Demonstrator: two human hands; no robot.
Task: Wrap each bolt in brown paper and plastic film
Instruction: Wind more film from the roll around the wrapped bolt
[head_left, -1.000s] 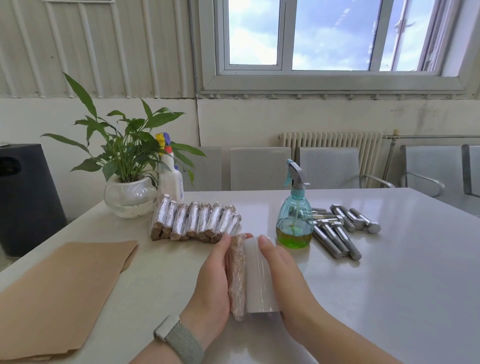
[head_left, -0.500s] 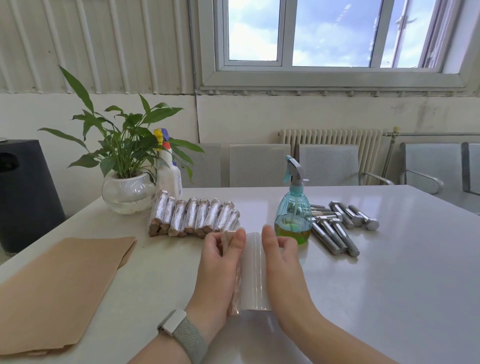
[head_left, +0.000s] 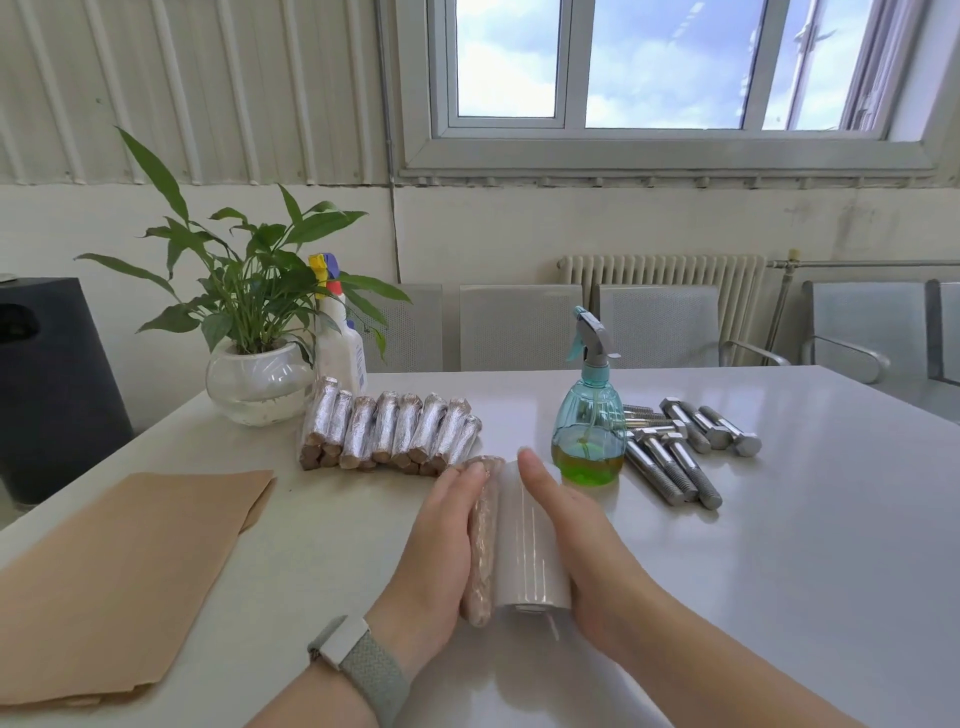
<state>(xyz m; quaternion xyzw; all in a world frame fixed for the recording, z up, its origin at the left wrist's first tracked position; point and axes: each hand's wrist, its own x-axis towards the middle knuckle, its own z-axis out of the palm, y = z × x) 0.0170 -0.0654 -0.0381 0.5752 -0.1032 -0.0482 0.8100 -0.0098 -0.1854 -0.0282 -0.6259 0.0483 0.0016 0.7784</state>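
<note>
the paper-wrapped bolt lies on the table against the film roll. left hand and right hand press flat-fingered. it looks heavy and stiff, its film slippery; hold mid-length.

white table, bare bolts, brown paper

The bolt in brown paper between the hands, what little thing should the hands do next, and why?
Probably keep rolling the paper-wrapped bolt against the roll of plastic film so another turn of film goes round it. The left hand lies flat along the bolt, the right hand along the roll, and the film still joins the two.
</note>
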